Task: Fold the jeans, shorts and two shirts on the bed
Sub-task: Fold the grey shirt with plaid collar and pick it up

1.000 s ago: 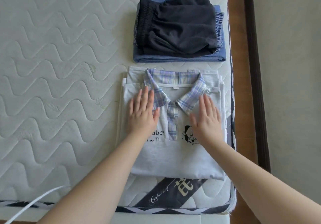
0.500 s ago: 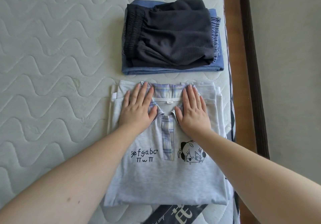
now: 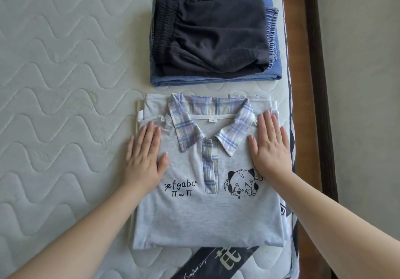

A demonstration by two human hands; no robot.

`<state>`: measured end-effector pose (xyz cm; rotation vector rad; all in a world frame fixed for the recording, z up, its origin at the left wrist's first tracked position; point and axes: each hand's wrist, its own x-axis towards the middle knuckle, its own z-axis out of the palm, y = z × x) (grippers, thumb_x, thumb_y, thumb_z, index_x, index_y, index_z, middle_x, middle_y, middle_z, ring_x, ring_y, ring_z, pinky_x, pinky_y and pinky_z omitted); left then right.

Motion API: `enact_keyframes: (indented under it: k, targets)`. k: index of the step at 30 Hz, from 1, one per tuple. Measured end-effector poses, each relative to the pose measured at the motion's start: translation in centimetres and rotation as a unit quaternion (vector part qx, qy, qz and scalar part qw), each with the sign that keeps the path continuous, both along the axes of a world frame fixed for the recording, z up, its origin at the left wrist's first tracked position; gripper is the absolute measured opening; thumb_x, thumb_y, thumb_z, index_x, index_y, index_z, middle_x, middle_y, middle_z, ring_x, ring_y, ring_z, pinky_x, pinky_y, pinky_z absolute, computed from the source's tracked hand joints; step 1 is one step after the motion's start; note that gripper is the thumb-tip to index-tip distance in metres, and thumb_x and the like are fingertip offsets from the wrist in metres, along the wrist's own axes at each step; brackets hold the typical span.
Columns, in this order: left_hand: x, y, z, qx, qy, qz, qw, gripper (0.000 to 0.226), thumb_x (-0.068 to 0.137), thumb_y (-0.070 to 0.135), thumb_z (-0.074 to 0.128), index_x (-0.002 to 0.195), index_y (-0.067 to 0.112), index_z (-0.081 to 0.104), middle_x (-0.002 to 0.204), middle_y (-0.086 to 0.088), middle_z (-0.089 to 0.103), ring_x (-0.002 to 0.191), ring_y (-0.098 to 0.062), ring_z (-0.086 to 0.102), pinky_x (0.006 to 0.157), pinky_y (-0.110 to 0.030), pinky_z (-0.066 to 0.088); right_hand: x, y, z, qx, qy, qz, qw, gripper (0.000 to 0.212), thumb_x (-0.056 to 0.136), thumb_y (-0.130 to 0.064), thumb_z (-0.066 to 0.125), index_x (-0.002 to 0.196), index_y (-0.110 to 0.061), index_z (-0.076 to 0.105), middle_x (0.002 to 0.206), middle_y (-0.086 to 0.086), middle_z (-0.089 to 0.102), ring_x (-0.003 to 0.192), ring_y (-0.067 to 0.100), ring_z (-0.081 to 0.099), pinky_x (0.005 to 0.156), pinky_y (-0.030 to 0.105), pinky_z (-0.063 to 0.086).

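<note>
Since half a second ago both palms have slid apart from the collar to the outer edges of the folded grey shirt (image 3: pixel 207 213), which lies at lower centre of the frame on the mattress (image 3: pixel 54 83).

At centre left, the left hand (image 3: pixel 145 157) lies flat on the shirt's left shoulder, fingers straight and close together, holding nothing. Under its fingertips the edge of a white shirt (image 3: pixel 140 114) peeps out from beneath the grey one (the second shirt, I judge, already folded and underneath).

In the middle, the plaid collar (image 3: pixel 188 125) is now uncovered and sits spread open above the placket, with the printed letters and the cartoon face to either side.

At centre right, the right hand (image 3: pixel 270 146) presses flat on the right shoulder, fingers straight and together, gripping nothing, close to the mattress edge.

At upper centre, the dark shorts (image 3: pixel 216 34) lie folded on top of the folded jeans (image 3: pixel 216 78), just apart from the shirts.

The outward sweep reads as a last smoothing stroke: all four garments look folded, so the task seems all but finished. Only lifting the hands appears to remain.
</note>
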<state>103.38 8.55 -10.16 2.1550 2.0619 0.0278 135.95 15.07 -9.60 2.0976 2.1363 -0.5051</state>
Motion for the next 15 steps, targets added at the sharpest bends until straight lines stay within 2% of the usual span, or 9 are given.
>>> enact_keyframes:
  k: [4, 6, 9, 11, 15]
  targets:
    - [1.0, -1.1, 1.4, 0.017, 0.012, 0.024, 0.999, 0.065, 0.099, 0.041, 0.030, 0.153, 0.005, 0.029, 0.161, -0.013, 0.023, 0.149, -0.027, 0.024, 0.119, -0.052, 0.018, -0.7, -1.5, 1.6, 0.012, -0.017, -0.006, 1.000, 0.063, 0.103, -0.048, 0.012, 0.157, -0.019, -0.002, 0.164, -0.003, -0.009, 0.150, 0.011, -0.013, 0.123, 0.035, -0.006]
    - [2.5, -3.5, 1.8, 0.031, -0.009, -0.017, 0.999, 0.066, 0.100, 0.043, 0.030, 0.154, 0.006, 0.025, 0.163, -0.012, 0.019, 0.150, -0.026, 0.020, 0.121, -0.050, 0.016, -2.2, -4.7, 2.7, 0.030, 0.014, 0.020, 0.999, 0.064, 0.102, -0.047, 0.018, 0.157, -0.017, 0.003, 0.164, -0.001, -0.002, 0.151, 0.014, -0.005, 0.123, 0.036, -0.002]
    - [5.1, -8.3, 1.7, 0.010, -0.032, -0.071, 0.997, 0.068, 0.100, 0.048, 0.029, 0.154, 0.006, 0.027, 0.162, -0.012, 0.021, 0.150, -0.028, 0.020, 0.120, -0.050, 0.020, -4.4, -11.0, 3.0, 0.010, 0.047, 0.064, 0.997, 0.066, 0.100, -0.047, 0.027, 0.156, -0.015, 0.015, 0.163, 0.001, 0.008, 0.152, 0.018, 0.006, 0.123, 0.040, 0.005]
    - [5.8, -11.2, 1.3, -0.015, -0.017, -0.054, 0.998, 0.070, 0.099, 0.050, 0.031, 0.153, 0.006, 0.029, 0.162, -0.015, 0.022, 0.149, -0.030, 0.022, 0.118, -0.052, 0.025, -4.8, -13.9, 2.7, -0.010, 0.040, 0.054, 0.998, 0.066, 0.099, -0.047, 0.027, 0.155, -0.013, 0.020, 0.163, 0.002, 0.014, 0.151, 0.019, 0.009, 0.123, 0.042, 0.010]
    - [5.9, -14.6, 0.9, -0.051, 0.022, -0.044, 0.997, 0.071, 0.099, 0.055, 0.029, 0.157, 0.014, 0.019, 0.163, -0.016, 0.016, 0.150, -0.033, 0.018, 0.117, -0.057, 0.022, -4.6, -16.3, 2.4, -0.004, 0.041, 0.038, 0.998, 0.064, 0.099, -0.043, 0.032, 0.153, -0.011, 0.026, 0.161, 0.006, 0.021, 0.150, 0.021, 0.016, 0.121, 0.043, 0.017]
